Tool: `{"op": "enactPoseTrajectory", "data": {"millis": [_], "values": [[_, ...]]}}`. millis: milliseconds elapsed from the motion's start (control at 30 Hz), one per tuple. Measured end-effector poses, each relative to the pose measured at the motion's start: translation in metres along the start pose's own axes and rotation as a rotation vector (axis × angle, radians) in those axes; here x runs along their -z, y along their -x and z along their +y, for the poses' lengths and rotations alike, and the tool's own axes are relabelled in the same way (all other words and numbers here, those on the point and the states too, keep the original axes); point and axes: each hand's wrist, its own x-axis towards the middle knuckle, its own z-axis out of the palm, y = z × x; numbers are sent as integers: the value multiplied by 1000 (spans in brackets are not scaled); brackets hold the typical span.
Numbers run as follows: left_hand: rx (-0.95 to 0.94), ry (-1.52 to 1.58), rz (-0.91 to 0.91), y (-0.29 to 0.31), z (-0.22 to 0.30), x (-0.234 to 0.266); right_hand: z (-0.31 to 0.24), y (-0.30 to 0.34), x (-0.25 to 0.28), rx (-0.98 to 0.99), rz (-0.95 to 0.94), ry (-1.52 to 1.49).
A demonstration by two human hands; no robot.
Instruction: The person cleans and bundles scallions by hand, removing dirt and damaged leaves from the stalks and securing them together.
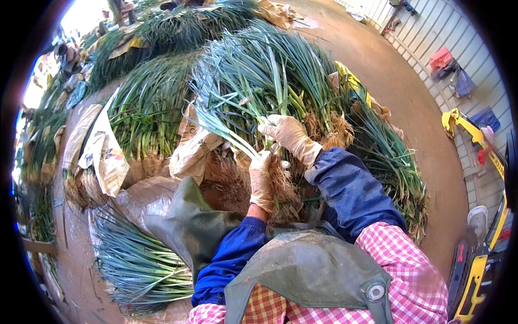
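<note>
In a cream glove, my left hand (pixel 261 182) is closed around the white stems of a few green onions (pixel 229 135), whose leaves slant up and to the left. Brown, stringy roots (pixel 281 186) hang just to the right of that hand. My right hand (pixel 291 137), gloved the same way, is a little higher and farther right, fingers bent around a green onion stalk. Exactly how many stalks it grips is hidden. Beyond both hands lies a large heap of green onions (pixel 253 65), leaves pointing away and roots toward me.
Trimmed green onions (pixel 143 264) lie on wet plastic at lower left. More bundles (pixel 154 102) and sacks (pixel 197 148) are at the left. My green waterproof apron (pixel 307 270) covers my lap. Yellow metal equipment (pixel 477 135) stands by the pale wall at right, beyond brown floor (pixel 431 135).
</note>
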Motion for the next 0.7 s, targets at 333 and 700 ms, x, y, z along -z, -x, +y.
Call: {"op": "enactPoseTrajectory", "data": {"millis": [333,700], "values": [[-8,-71,17,13,26,0,-41,104,26,-285,-1072,-281],[41,41,-65,12,22,13,34,31,-19,-438,-216,-783]]}}
